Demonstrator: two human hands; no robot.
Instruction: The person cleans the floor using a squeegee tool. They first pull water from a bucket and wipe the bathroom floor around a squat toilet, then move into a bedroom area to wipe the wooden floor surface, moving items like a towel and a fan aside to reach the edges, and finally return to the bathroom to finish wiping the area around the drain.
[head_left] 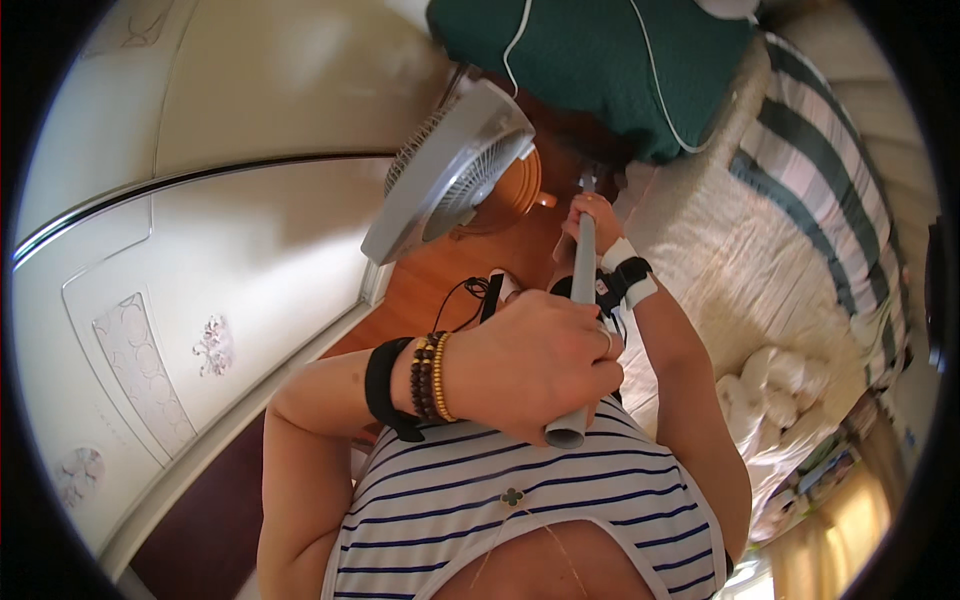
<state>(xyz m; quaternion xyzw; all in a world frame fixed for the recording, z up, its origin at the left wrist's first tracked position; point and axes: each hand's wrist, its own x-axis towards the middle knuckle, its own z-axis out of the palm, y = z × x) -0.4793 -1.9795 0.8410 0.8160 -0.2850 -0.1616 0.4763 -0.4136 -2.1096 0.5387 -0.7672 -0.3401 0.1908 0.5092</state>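
Left hand (535,365) wrapped around the near end of a grey pole (580,330), fingers (590,375) closed tight on it; open pole end showing just below the fingers, close to the striped top (520,500); right hand (590,215) gripping the same pole farther along, fingers curled shut around it; pole runs between both hands, pointing away toward the wooden floor (440,280); grey fan (450,175) tilted, left of the right-hand fingers, apart from the pole; bed (760,250) with a striped blanket right of both hands; green cover (600,60) beyond the far fingers; dark band and beads on the left wrist; white strap on the right wrist.
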